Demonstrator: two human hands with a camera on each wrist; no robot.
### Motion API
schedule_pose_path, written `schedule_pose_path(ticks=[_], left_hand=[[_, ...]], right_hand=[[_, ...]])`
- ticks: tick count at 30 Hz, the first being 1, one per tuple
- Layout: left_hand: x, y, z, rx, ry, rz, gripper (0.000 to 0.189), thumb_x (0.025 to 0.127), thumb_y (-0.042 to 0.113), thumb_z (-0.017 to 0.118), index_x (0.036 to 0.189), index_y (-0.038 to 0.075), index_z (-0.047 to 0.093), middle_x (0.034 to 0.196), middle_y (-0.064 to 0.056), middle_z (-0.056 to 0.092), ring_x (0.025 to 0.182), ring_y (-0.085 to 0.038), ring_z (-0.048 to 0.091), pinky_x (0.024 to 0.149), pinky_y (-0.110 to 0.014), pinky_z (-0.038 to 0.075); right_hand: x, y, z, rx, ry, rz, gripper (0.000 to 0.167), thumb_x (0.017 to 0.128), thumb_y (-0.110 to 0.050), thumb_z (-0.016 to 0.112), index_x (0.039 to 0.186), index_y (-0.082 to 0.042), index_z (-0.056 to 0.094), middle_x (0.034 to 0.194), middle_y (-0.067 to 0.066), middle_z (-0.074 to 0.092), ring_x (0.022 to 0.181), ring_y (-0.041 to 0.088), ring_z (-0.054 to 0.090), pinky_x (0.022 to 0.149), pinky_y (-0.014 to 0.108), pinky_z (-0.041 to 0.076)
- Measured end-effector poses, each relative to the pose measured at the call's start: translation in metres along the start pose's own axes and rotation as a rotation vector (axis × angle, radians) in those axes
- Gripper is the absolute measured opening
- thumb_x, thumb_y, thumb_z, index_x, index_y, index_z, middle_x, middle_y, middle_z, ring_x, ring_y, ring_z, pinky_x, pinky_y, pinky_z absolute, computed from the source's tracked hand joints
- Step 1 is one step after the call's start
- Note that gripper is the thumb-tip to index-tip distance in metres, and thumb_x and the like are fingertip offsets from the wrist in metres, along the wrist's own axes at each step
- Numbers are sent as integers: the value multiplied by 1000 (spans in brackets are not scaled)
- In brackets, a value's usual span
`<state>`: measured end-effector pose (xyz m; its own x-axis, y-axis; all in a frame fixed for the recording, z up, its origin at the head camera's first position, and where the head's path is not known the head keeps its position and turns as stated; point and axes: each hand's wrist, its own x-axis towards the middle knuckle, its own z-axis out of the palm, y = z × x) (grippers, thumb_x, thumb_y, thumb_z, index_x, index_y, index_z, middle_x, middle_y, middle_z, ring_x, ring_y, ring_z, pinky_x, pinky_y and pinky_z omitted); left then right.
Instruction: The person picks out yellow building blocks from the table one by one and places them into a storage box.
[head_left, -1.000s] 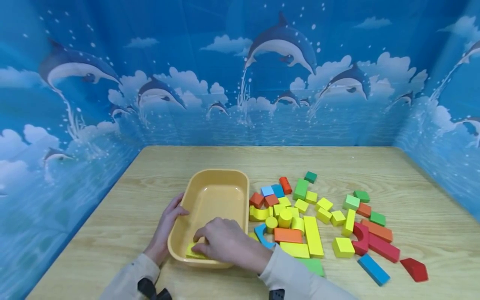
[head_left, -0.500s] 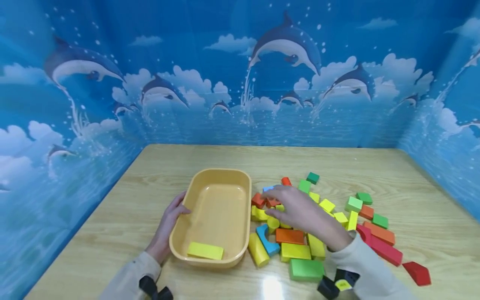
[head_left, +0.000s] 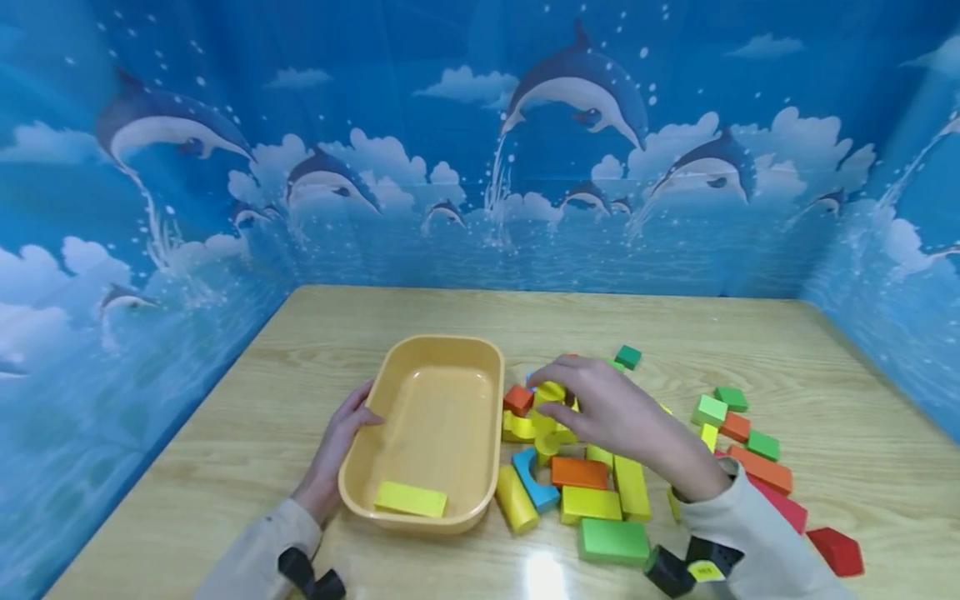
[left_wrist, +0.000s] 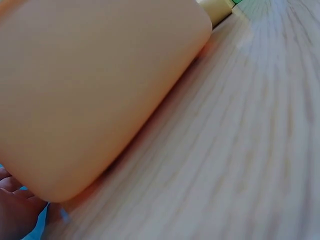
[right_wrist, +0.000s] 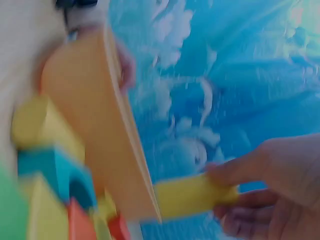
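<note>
My left hand (head_left: pixel 336 446) grips the left rim of a light orange plastic basin (head_left: pixel 497 400), with its thumb over the edge. A flat yellow block (head_left: pixel 410 499) lies inside, at the basin's near end. Over the block pile to the right, my right hand (head_left: pixel 618 417) pinches a yellow cylinder block (right_wrist: pixel 186 196) between thumb and fingers. Below that hand are a yellow arch block (head_left: pixel 517 427), a red block (head_left: pixel 518 400) and another short yellow cylinder (head_left: pixel 547 447). The hand and forearm hide several blocks behind them.
Close to the basin's right side lie a long yellow cylinder (head_left: pixel 517 500) and a blue arch block (head_left: pixel 536 481). An orange block (head_left: pixel 580 472) and a green block (head_left: pixel 613 541) are nearby. Farther right are several red and green blocks (head_left: pixel 763 444). A dolphin-print curtain (head_left: pixel 450 167) surrounds the table.
My right hand let go of the flat yellow block in the basin, moved right to the pile and took hold of a yellow cylinder block. My left hand stays on the rim.
</note>
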<state>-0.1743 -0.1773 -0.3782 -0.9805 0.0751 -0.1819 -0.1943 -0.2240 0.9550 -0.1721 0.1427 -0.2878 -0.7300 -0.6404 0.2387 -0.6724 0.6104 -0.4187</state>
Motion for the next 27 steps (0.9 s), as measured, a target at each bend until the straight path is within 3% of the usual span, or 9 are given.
schedule_pose_path(ticks=[4,8,12,15,18,19,22,24,27], left_hand=[[0,1,-1,1,6,14,65,86,3,37,150,10,27,148,-15,35,122,-21,46,94,-26,43],[-1,1,0,-12,16,12,65,86,2,37,150,9,28,148,-16,36,117,-18,49,92,-26,44],[-1,0,1,-10,21,9,65,85,1,37,149,9,29,147,-15,36,116,-17,50,92,-26,44],[-1,0,1,-7,22,23,65,85,1,37,149,8,29,147,-16,37,115,-18,50,92,-26,44],[-1,0,1,-8,24,35,65,85,0,37,149,7,29,145,-17,37,114,-18,51,92,-26,44],[-1,0,1,-9,28,35,65,84,0,37,148,7,30,145,-17,38,113,-18,51,92,-26,45],[-1,0,2,-11,31,34,65,84,0,37,148,7,30,145,-17,38,113,-18,51,91,-26,45],[-1,0,2,-11,30,33,65,84,0,37,148,7,30,146,-17,37,115,-19,51,91,-26,44],[0,0,2,-9,27,29,65,84,1,38,148,7,30,147,-17,37,118,-22,49,92,-27,44]], right_hand=[[17,-24,15,142,5,-27,26,94,-17,61,119,-11,66,104,-1,68,67,8,51,62,25,47],[33,-40,40,155,-99,-23,25,95,-19,60,116,-9,68,102,-2,69,79,7,56,71,24,48],[41,-47,58,85,-228,18,25,95,-23,60,112,-9,70,95,-4,69,77,6,56,71,23,48],[43,-49,67,-4,-311,40,22,95,-25,60,108,-11,71,80,-10,64,74,6,54,90,31,45],[43,-49,72,-104,-353,35,20,95,-24,59,106,-13,71,70,-12,60,75,8,58,108,44,30],[43,-49,73,-135,-362,30,20,95,-23,58,106,-13,71,73,-12,62,79,8,59,112,47,23],[43,-48,75,-196,-369,12,19,95,-20,57,107,-14,71,84,-8,69,86,11,64,112,47,23],[43,-47,75,-207,-359,-4,20,95,-18,57,109,-16,71,96,-7,71,93,12,63,110,44,28],[45,-51,77,-120,-341,-39,24,97,-18,54,117,-15,68,107,-5,69,99,9,62,102,35,39]])
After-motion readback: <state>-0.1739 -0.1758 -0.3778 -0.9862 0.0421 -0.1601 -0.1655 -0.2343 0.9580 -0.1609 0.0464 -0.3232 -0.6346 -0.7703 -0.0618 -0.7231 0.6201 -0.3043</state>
